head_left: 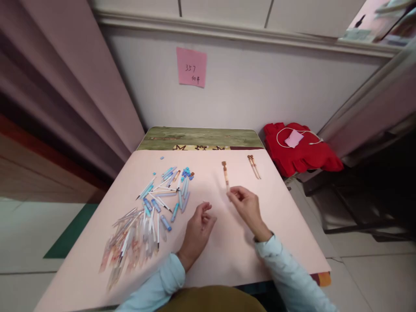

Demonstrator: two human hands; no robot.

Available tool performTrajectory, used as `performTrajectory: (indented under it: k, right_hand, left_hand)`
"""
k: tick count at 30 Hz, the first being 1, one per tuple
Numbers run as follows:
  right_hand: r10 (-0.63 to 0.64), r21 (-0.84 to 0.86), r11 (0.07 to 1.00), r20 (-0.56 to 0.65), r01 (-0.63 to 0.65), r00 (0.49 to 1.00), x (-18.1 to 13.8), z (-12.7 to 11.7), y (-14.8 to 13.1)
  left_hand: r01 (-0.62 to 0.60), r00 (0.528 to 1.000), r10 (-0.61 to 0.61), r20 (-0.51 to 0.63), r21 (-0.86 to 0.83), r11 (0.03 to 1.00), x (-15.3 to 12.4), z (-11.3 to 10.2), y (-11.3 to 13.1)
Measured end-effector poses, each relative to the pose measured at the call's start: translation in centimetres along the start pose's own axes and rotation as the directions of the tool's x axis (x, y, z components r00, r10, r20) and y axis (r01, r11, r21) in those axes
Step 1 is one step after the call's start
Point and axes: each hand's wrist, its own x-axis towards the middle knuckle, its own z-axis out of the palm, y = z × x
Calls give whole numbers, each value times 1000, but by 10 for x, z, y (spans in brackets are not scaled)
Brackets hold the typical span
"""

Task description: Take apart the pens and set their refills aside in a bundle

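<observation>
My right hand (246,206) rests on the pink table (227,255), fingers pinched at the near end of an orange pen (225,174) that has a brown figure cap and lies pointing away from me. My left hand (199,227) sits beside it with its fingers curled in; whether a small part is between them I cannot make out. Two more brown-capped pens (254,166) lie side by side farther right. A heap of blue pen caps, barrels and refills (169,190) spreads to the left of my left hand.
Clear plastic sleeves (125,242) lie at the table's left front. A red cushion (300,149) with a white cable and pink card sits to the right of the table. A pink note (191,67) hangs on the wall. Curtains hang at left.
</observation>
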Motion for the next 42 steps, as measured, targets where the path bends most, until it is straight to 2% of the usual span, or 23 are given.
performTrajectory:
  k: [3, 6, 8, 10, 15, 24, 34, 42]
  right_hand:
    - [5, -188, 982, -159, -35, 987, 41, -50, 38]
    - [48, -442, 883, -246, -156, 968, 79, -95, 71]
    - [109, -570, 784, -261, -245, 959, 98, -114, 88]
    - [138, -596, 754, -268, -276, 954, 112, -123, 100]
    - [195, -619, 722, -246, -309, 949, 130, -120, 116]
    - [224, -652, 686, -233, -323, 946, 150, -115, 116]
    - [207, -668, 676, -232, -310, 950, 148, -110, 116]
    - [170, -648, 717, -198, -259, 965, 139, -115, 108]
  left_hand:
    - [-70, 997, 63, 46, 170, 983, -12, 2, -22]
    - [-190, 981, 171, 96, 251, 949, -16, 1, -34]
    - [-210, 976, 187, 110, 275, 938, -14, 0, -37]
    - [-206, 977, 182, 110, 289, 935, -13, 0, -36]
    - [-195, 980, 173, 102, 281, 940, -11, -1, -33]
    - [-186, 982, 170, 84, 245, 952, -11, -1, -28]
    - [-190, 981, 175, 87, 208, 960, -11, -2, -27]
    - [-218, 975, 203, 92, 191, 957, -14, 0, -39]
